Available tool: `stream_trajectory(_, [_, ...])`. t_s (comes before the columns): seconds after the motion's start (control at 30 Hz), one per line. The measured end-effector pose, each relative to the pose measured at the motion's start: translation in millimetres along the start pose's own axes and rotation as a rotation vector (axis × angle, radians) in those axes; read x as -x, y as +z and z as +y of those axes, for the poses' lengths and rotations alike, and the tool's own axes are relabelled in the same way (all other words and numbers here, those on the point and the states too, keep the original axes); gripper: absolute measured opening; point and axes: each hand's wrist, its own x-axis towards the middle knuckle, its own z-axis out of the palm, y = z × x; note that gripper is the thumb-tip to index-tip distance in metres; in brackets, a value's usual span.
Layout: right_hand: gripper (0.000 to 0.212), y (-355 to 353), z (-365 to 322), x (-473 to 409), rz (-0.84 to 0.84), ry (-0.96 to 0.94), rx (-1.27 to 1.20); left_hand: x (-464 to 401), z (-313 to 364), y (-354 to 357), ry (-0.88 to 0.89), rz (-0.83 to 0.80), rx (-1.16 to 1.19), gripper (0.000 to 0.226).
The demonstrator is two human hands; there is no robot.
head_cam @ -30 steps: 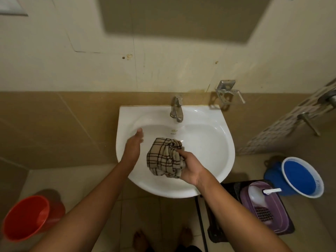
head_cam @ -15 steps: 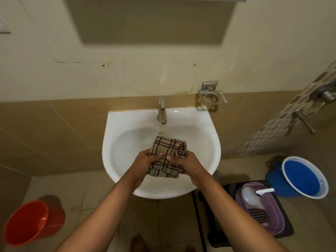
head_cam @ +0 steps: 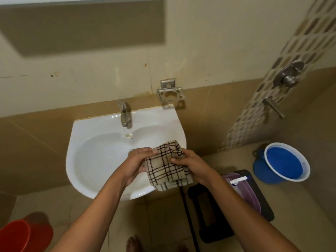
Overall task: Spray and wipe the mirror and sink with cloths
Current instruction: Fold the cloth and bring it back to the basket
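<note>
A beige cloth with dark checks (head_cam: 166,166) is held flat between both hands above the right front of the white wall sink (head_cam: 96,160). My left hand (head_cam: 136,163) grips its left edge, thumb on top. My right hand (head_cam: 190,163) grips its right edge. A chrome tap (head_cam: 125,115) stands at the back of the basin. The bottom edge of the mirror frame (head_cam: 78,0) shows along the top left of the view; the glass itself is out of sight.
A metal soap holder (head_cam: 170,95) is fixed to the wall right of the tap. On the floor: a blue bucket (head_cam: 283,164) at right, a purple tub (head_cam: 245,193) on a black crate (head_cam: 218,215), a red bucket (head_cam: 20,235) at lower left. Shower valve (head_cam: 289,75) on the right wall.
My left hand left the basin's left side and took hold of the cloth. Both hands spread the bunched cloth flatter and carried it toward the sink's right rim. The view shifted right and up.
</note>
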Motion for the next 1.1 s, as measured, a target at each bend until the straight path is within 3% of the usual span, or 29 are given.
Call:
stream_trajectory(0.07, [0.030,-12.1,-7.3,7.3,-0.062,0.027,0.072,-6.1,11.4,4.0,-0.062,-0.101,-0.114,0.071])
stream_trajectory(0.13, [0.034,-20.6,-16.2,12.2,-0.085,0.056,0.148,-13.2,24.3,10.4,-0.137,-0.246,-0.207,0.057])
stream_trajectory(0.27, [0.053,-31.8,-27.4,19.6,-0.007,0.096,0.103,-32.4,38.8,32.4,-0.223,-0.414,-0.305,0.040])
stream_trajectory(0.33, [0.069,-38.3,-23.1,27.1,0.075,0.058,-0.157,-41.3,37.5,42.2,-0.200,-0.428,-0.262,0.041])
stream_trajectory(0.43, [0.083,-39.0,-5.4,42.7,0.146,-0.088,-0.758,-52.0,36.0,58.0,-0.138,-0.430,-0.096,0.039])
stream_trajectory(0.5, [0.089,-28.2,10.5,51.7,0.222,-0.187,-0.942,-57.5,33.9,68.2,-0.126,-0.443,-0.028,0.040])
stream_trajectory(0.67, [0.074,-3.6,32.9,72.4,0.409,-0.207,-0.786,-77.7,17.4,89.2,-0.181,-0.507,-0.039,0.041])
stream_trajectory(0.8, [0.045,-18.1,43.2,95.9,0.732,-0.119,-0.532,-86.8,8.6,109.5,-0.214,-0.590,-0.224,0.039])
stream_trajectory(1.1, [0.037,-52.7,66.0,134.8,1.029,-0.248,-0.618,-95.2,-13.3,179.6,-0.199,-0.728,-0.211,0.045])
